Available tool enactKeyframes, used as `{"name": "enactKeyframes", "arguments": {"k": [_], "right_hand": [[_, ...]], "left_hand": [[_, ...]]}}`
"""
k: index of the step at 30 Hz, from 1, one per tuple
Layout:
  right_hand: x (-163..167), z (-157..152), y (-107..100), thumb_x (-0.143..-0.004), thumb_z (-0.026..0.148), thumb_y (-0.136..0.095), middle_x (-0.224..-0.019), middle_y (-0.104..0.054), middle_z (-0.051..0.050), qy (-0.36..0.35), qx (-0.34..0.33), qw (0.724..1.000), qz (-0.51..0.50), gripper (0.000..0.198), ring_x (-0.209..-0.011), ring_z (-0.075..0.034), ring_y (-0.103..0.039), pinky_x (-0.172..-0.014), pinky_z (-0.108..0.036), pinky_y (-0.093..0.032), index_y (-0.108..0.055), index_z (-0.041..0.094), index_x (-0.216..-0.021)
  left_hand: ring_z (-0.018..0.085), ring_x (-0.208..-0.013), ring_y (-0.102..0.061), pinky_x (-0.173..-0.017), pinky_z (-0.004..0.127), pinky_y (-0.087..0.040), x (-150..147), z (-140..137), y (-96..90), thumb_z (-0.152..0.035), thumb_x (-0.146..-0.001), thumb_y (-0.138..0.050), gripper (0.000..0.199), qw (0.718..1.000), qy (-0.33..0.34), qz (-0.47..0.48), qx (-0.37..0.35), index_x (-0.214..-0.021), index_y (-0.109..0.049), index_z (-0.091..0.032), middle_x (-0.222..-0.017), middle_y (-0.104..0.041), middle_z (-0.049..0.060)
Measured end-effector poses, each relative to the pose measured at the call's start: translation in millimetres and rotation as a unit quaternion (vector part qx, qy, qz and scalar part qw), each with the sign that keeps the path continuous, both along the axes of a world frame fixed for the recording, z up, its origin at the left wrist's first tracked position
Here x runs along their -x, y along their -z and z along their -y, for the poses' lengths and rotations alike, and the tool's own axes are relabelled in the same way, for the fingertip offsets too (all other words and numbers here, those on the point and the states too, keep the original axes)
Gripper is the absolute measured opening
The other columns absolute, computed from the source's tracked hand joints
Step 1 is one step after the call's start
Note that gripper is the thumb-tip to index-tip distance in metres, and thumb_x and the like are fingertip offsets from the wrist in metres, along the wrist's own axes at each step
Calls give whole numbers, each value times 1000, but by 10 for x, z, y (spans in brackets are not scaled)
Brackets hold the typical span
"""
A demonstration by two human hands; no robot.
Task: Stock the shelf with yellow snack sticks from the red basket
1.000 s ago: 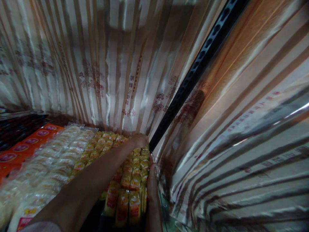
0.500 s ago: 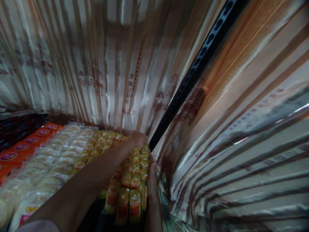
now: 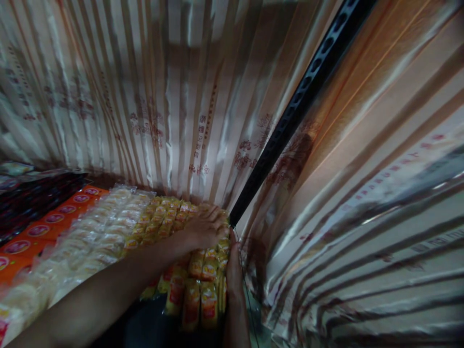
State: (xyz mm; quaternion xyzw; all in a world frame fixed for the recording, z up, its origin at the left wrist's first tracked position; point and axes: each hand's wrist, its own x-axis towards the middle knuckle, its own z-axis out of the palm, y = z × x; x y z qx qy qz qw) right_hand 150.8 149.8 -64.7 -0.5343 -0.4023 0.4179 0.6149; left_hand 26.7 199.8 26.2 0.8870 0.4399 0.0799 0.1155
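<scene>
Rows of small yellow packets with red and orange labels (image 3: 208,302) are packed close together on a shelf or stand. My left hand (image 3: 206,228) lies over the far right part of these rows, fingers spread and palm down on the packets. My right hand (image 3: 235,270) is held upright along the right side of the rows, its fingers stretched toward the foot of the black pole. Much of it is in shadow, and I see nothing held in it. My left forearm covers some of the nearer packets.
Clear-wrapped pale packets (image 3: 87,251) lie in rows to the left, then orange boxes (image 3: 41,229) and dark packages (image 3: 36,200). A slotted black pole (image 3: 290,116) rises slantwise behind my hands. Pleated, printed sheeting (image 3: 181,106) hangs behind and to the right.
My left hand has come back slightly toward me and flattened over the packets with fingers spread. My right hand stays along the side. The view has shifted slightly left.
</scene>
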Motion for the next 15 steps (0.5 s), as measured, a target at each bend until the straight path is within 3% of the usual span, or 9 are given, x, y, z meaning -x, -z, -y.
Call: {"name": "enactKeyframes", "arguments": {"k": [5,10,15], "right_hand": [[-22,-18,54,-80,72,-30,-136,-48,3,4,13,1000,-5,69,-130,-20,-38,-106,-31,-33,-46,31,-133],[-52,-26,58,-80,71,-30,-137,-46,3,13,17,1000,3,69,-131,-20,-36,-106,-32,-34,-46,30,-133],[-72,-47,77,-81,69,-30,-133,-51,0,19,19,1000,13,69,-129,-22,-39,-106,-34,-33,-47,27,-133]], "left_hand": [[26,-140,-10,-110,54,-12,-146,49,133,-45,-95,-26,55,999,-14,5,35,-143,-26,-18,-151,-18,9],[25,-140,-9,-111,51,-9,-122,38,64,-46,-95,-22,58,997,-5,2,72,-144,-24,-16,-151,-15,9],[24,-140,-12,-112,47,-11,11,107,100,-50,-94,-18,61,999,-22,24,14,-143,-25,-15,-152,-17,10]]}}
